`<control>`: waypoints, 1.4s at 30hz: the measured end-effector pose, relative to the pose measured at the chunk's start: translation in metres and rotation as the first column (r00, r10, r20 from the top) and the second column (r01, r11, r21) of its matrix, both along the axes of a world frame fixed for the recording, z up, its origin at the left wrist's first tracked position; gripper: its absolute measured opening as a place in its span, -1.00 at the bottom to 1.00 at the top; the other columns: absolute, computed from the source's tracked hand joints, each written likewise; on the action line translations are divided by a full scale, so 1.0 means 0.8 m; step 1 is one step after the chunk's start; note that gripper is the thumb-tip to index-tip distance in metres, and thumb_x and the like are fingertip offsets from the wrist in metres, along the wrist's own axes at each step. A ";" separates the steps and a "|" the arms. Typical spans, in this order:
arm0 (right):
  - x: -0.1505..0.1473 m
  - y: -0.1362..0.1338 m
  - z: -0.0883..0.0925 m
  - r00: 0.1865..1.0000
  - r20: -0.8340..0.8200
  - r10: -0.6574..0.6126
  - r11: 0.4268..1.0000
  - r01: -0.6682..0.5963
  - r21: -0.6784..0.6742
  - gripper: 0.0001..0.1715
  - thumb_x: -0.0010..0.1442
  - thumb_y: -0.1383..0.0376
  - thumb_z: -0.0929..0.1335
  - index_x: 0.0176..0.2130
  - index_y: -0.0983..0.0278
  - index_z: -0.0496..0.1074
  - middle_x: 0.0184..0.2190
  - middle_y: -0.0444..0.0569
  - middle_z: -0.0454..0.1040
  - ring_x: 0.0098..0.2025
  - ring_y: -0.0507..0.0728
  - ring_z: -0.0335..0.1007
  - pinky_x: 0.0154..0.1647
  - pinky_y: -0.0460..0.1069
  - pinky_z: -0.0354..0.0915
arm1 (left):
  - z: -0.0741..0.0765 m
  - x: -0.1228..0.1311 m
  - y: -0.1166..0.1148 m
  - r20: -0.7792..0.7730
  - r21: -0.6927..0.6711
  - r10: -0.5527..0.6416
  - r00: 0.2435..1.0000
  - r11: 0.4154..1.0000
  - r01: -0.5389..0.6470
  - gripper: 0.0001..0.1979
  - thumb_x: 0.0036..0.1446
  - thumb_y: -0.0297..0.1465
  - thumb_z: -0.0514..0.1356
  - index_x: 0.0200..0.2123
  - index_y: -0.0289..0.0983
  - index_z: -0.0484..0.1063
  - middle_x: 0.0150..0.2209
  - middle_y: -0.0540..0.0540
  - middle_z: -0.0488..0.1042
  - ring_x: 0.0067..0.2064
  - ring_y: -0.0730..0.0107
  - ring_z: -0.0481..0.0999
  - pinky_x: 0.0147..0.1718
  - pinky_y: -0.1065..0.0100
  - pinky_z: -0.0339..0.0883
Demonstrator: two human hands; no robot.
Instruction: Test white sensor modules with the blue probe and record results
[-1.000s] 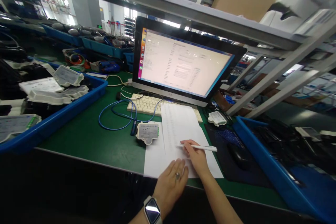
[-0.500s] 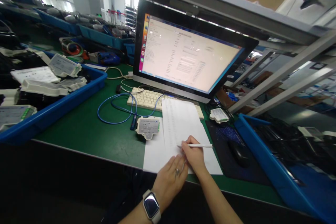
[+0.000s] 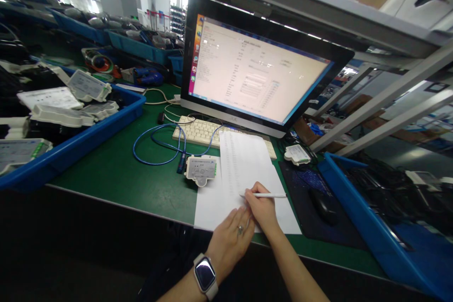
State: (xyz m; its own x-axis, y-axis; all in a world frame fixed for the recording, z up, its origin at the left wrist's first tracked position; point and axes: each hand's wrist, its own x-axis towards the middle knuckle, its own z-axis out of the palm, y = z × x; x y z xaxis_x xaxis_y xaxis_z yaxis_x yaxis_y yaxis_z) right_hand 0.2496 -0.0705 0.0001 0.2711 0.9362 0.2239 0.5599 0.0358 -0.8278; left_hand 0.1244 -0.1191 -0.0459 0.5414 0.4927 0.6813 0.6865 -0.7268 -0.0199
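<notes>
White paper sheets [image 3: 244,160] lie overlapping on the green table, and the upper one carries columns of faint writing. My right hand [image 3: 261,205] is closed around a white pen [image 3: 271,195], its tip at the lower part of the upper sheet. Flat on the paper's lower edge rests my left hand [image 3: 231,236], fingers stretched out beside the right hand. A grey and white electronic module [image 3: 201,170] sits on the sheets' left edge. Just left of it is the dark plug [image 3: 181,163] of a coiled blue cable [image 3: 155,164].
A cream keyboard [image 3: 198,131] lies partly under the paper, before a large monitor [image 3: 255,71]. At right are a black mouse [image 3: 322,205] on a dark pad, another module [image 3: 297,155] and a blue bin [image 3: 354,212]. A blue bin [image 3: 116,127] of modules stands left.
The view has shifted slightly. Both hands keep nearly the same place on the paper, with the pen still in my right hand.
</notes>
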 end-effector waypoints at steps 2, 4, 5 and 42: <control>-0.001 0.000 0.001 1.000 -0.009 -0.003 1.000 0.003 0.000 -0.71 -0.03 0.22 0.28 -0.65 0.19 0.09 -0.75 -0.25 0.17 -0.64 0.02 0.10 -0.58 -0.09 0.10 | -0.001 0.001 0.000 0.002 0.000 0.004 1.000 1.000 -0.004 -0.69 0.25 -0.52 -0.09 0.02 -0.37 0.27 0.06 -0.19 0.37 0.09 0.32 0.36 0.11 0.28 0.13; -0.001 0.000 0.002 1.000 -0.012 -0.014 1.000 0.014 0.005 -0.71 -0.04 0.22 0.27 -0.66 0.19 0.09 -0.76 -0.25 0.16 -0.64 0.02 0.11 -0.58 -0.08 0.10 | -0.003 0.001 0.000 -0.001 -0.003 0.002 1.000 1.000 -0.002 -0.68 0.26 -0.52 -0.09 0.03 -0.37 0.27 0.07 -0.19 0.36 0.08 0.32 0.36 0.11 0.27 0.12; -0.001 0.000 0.002 1.000 -0.011 -0.019 1.000 0.019 0.007 -0.72 -0.04 0.22 0.27 -0.66 0.19 0.09 -0.76 -0.25 0.16 -0.64 0.03 0.11 -0.58 -0.08 0.11 | -0.003 0.001 0.000 -0.009 -0.006 0.000 1.000 1.000 0.000 -0.68 0.26 -0.52 -0.09 0.03 -0.37 0.26 0.08 -0.20 0.36 0.08 0.32 0.36 0.11 0.27 0.12; 0.000 0.001 0.005 0.998 0.005 -0.058 0.998 0.058 0.031 -0.73 -0.05 0.22 0.26 -0.66 0.18 0.09 -0.76 -0.25 0.16 -0.64 0.02 0.10 -0.58 -0.08 0.11 | 0.000 -0.001 -0.001 -0.029 -0.020 -0.004 1.000 1.000 0.003 -0.67 0.26 -0.52 -0.10 0.04 -0.37 0.27 0.06 -0.17 0.37 0.10 0.31 0.35 0.11 0.27 0.13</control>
State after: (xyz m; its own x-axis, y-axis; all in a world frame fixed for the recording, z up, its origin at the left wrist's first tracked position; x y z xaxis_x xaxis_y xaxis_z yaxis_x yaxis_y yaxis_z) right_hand 0.2492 -0.0698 0.0038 0.3232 0.9115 0.2545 0.5667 0.0289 -0.8234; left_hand 0.1239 -0.1197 -0.0461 0.5628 0.5039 0.6553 0.6832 -0.7298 -0.0255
